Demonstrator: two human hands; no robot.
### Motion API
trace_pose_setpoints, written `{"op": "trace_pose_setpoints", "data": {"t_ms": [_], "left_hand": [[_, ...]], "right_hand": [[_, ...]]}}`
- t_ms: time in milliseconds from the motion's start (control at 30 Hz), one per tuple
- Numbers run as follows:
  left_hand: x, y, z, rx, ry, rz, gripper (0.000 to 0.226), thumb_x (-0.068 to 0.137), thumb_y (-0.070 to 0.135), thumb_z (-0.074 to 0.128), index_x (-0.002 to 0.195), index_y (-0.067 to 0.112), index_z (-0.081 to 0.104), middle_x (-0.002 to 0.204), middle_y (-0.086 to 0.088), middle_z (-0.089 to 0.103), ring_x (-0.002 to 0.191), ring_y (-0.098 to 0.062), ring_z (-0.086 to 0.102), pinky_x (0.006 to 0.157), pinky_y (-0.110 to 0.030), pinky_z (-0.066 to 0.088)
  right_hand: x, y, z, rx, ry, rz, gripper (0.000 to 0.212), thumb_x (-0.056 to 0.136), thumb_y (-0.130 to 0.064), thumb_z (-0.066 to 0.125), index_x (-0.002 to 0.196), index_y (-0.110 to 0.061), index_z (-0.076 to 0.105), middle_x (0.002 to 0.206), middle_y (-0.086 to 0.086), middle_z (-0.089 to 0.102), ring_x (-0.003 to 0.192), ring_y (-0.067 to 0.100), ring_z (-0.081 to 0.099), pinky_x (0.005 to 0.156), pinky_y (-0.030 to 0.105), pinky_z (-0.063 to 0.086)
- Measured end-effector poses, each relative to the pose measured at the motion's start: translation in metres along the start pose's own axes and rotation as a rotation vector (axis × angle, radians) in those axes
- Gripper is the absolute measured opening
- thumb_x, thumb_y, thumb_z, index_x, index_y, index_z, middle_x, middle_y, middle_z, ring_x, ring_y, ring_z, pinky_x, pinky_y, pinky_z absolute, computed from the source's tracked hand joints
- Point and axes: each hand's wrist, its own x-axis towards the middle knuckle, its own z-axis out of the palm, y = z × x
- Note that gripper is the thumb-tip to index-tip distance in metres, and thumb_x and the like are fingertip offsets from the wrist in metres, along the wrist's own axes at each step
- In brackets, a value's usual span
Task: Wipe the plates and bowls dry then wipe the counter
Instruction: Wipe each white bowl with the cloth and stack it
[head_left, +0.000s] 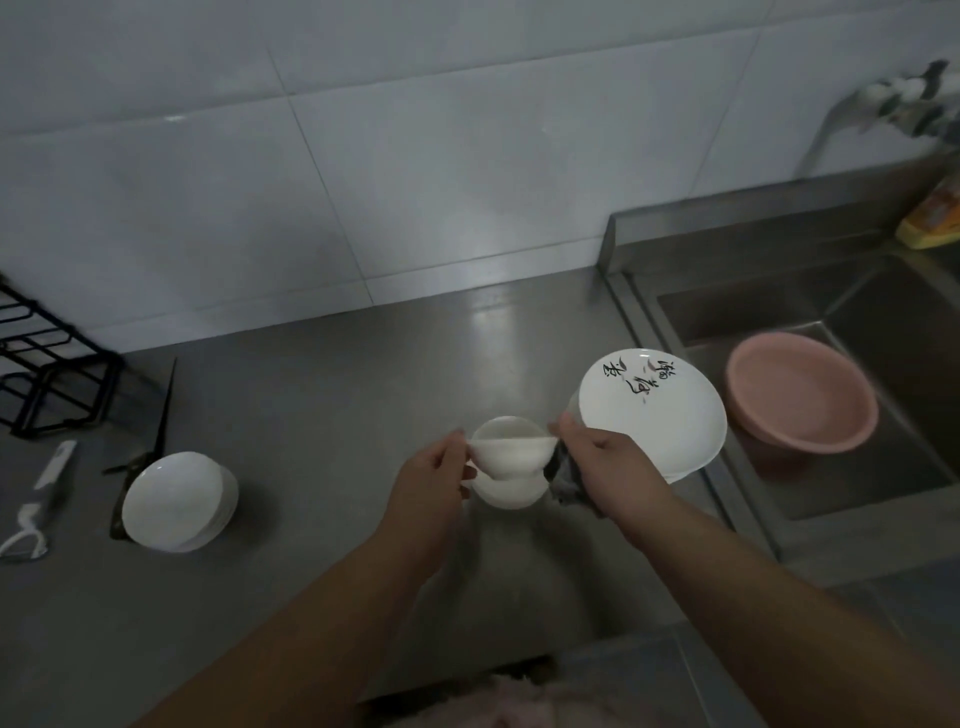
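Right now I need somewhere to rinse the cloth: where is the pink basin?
In the head view the pink basin sits on the right, inside the steel sink, just beyond the plate with black writing.

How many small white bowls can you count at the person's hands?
2: one small bowl pinched at its rim by the left hand and right hand, and another bowl directly beneath it. More may be hidden underneath.
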Motion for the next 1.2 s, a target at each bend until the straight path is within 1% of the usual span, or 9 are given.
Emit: {"op": "trace_pose_setpoints", "data": {"t_ms": [100,167,233,300,400,567,767,900,1200], "left_hand": [[0.003,-0.008,0.003,0.068,-0.013,-0.001,0.026,0.107,0.025,0.05,0.102,0.014,0.074,0.091,-0.005,0.072,0.082,-0.018,0.064,0.077,-0.04,0.056],[0.005,-0.013,0.003,0.144,-0.05,0.024,0.024,0.105,0.016,0.053,0.121,0.018,0.071,0.102,0.001,0.073,0.09,-0.011,0.067,0.075,-0.028,0.059],[0.01,-0.019,0.004,0.161,-0.048,-0.001,0.031,0.101,0.009,0.058,0.129,0.018,0.069,0.109,0.005,0.073,0.096,-0.008,0.068,0.072,-0.019,0.058],[0.016,-0.023,0.007,0.162,-0.025,-0.034,0.034,0.098,0.005,0.062,0.129,0.017,0.069,0.106,0.005,0.073,0.094,-0.01,0.069,0.07,-0.02,0.059],[0.026,-0.028,0.01,0.297,0.024,0.013,0.038,0.095,0.006,0.065,0.13,0.02,0.069,0.094,0.007,0.071,0.082,-0.012,0.068,0.074,-0.028,0.06],[0.036,-0.03,0.014,0.511,0.026,0.121,0.042,0.093,0.01,0.065,0.132,0.024,0.068,0.08,0.018,0.064,0.074,-0.003,0.06,0.07,-0.017,0.045],[0.041,-0.037,0.014,0.641,0.03,0.183,0.043,0.093,0.014,0.064,0.135,0.025,0.066,0.091,0.007,0.065,0.084,-0.012,0.061,0.076,-0.022,0.041],[0.049,-0.046,0.008,0.705,0.025,0.198,0.049,0.093,0.02,0.066,0.141,0.027,0.06,0.102,0.0,0.062,0.089,-0.014,0.059,0.083,-0.023,0.04],[0.053,-0.043,-0.021,0.727,0.021,0.246,0.046,0.092,0.035,0.069,0.137,0.028,0.06,0.103,0.007,0.059,0.09,-0.013,0.06,0.09,-0.03,0.051]], "right_hand": [[0.006,0.014,-0.001,0.032,-0.04,-0.047,0.036,0.102,-0.032,0.06,0.079,-0.005,0.067,0.059,0.01,0.057,0.057,0.017,0.05,0.061,0.026,0.045],[0.013,0.025,-0.001,-0.04,-0.046,-0.052,0.014,0.099,-0.027,0.064,0.095,-0.022,0.076,0.059,-0.003,0.061,0.056,0.011,0.055,0.064,0.027,0.05],[0.019,0.034,0.0,-0.134,-0.02,-0.079,0.011,0.097,-0.027,0.065,0.099,-0.031,0.076,0.063,-0.014,0.067,0.057,0.003,0.06,0.065,0.023,0.05],[0.022,0.037,0.002,-0.234,0.014,-0.117,0.017,0.097,-0.028,0.066,0.11,-0.036,0.073,0.073,-0.021,0.07,0.069,-0.001,0.065,0.067,0.019,0.047],[0.029,0.042,0.003,-0.427,0.031,-0.156,0.03,0.097,-0.035,0.065,0.126,-0.034,0.069,0.092,-0.012,0.07,0.086,0.012,0.064,0.079,0.026,0.046],[0.034,0.047,0.006,-0.509,-0.021,-0.161,0.039,0.096,-0.037,0.062,0.135,-0.036,0.063,0.092,-0.004,0.072,0.081,0.017,0.069,0.083,0.035,0.055],[0.042,0.054,0.01,-0.585,-0.016,-0.198,0.044,0.097,-0.036,0.062,0.141,-0.031,0.059,0.101,0.003,0.073,0.092,0.023,0.066,0.084,0.035,0.054],[0.041,0.056,0.013,-0.612,-0.02,-0.202,0.049,0.098,-0.038,0.061,0.145,-0.034,0.054,0.092,0.0,0.075,0.09,0.021,0.069,0.083,0.032,0.054],[0.028,0.04,0.022,-0.65,0.134,-0.132,0.047,0.096,-0.046,0.062,0.136,-0.022,0.055,0.112,0.003,0.074,0.109,0.028,0.067,0.09,0.035,0.05]]}}
